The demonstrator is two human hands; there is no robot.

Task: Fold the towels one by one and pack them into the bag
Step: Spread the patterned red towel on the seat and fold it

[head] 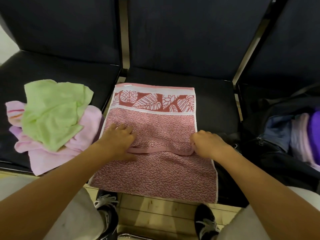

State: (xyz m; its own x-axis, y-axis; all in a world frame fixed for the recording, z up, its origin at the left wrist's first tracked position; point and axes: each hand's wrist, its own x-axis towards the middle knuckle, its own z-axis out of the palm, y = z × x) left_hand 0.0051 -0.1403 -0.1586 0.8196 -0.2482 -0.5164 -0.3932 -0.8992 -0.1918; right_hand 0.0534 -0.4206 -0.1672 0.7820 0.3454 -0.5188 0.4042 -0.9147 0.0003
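Red patterned towel (pixel 155 135) lies flat on middle black seat (pixel 216 104), near end hanging over seat front. L hand (pixel 117 141) rests on its folded hem w/ fingers spread flat. R hand (pixel 207 142) pinches same hem at towel's R edge. Green towel (pixel 52 111) & pink towels (pixel 83 135) heaped just beyond L hand; open bag (pixel 284 135) just outside R hand, w/ folded cloth inside.
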